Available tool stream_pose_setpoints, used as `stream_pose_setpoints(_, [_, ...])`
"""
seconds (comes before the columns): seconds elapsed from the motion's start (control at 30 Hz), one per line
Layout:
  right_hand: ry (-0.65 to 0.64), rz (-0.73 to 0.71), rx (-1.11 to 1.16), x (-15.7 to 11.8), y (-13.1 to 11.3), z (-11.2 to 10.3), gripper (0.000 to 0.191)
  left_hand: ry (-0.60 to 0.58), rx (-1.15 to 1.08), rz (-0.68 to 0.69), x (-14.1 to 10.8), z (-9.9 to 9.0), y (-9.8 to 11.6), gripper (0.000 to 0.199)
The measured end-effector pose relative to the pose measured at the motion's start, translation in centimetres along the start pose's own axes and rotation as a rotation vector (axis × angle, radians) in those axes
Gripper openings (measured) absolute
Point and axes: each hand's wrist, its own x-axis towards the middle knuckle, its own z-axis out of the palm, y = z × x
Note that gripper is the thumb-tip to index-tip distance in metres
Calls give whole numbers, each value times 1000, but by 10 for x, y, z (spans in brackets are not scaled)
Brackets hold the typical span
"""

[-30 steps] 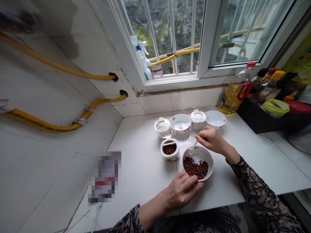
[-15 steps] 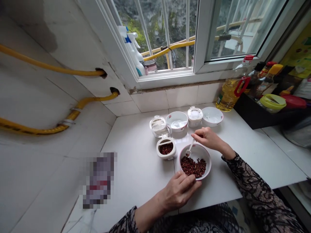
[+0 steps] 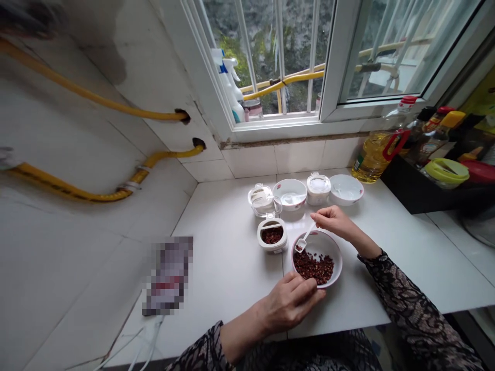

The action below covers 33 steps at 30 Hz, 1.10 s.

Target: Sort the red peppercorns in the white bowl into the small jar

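On the white table (image 3: 232, 273), a blurred pixelated item (image 3: 168, 275) stays unreadable. The white bowl (image 3: 335, 260) sits just ahead of you, its near rim hidden by your curled left hand (image 3: 288, 304); can't tell if it's gripping. Your right hand (image 3: 334, 221) pinches a small white spoon (image 3: 303, 241) over reddish peppercorns (image 3: 313, 268) in the bowl.

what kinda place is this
Probably a home kitchen: there's a bottle of cooking oil, sauce bottles in a black tray, and yellow gas pipes along the tiled wall.

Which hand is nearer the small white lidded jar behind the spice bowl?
Right hand, just in front of the jar. The left hand is farther away, at the near rim of the bowl.
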Motion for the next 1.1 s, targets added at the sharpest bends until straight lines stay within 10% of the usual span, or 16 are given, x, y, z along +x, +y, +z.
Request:
stream_pose_setpoints(0.37, [509, -444, -284, -11, -29, 41, 43, -2, 13, 6, -1, 0, 0, 15])
stream_pose_setpoints(0.6, [425, -967, -840, -20, -35, 50, 21, -27, 42, 18, -1, 3, -1, 13])
stream_pose_setpoints(1.1, [83, -472, -732, -13, -11, -10, 44, -5, -1, -1, 1, -2, 0, 18])
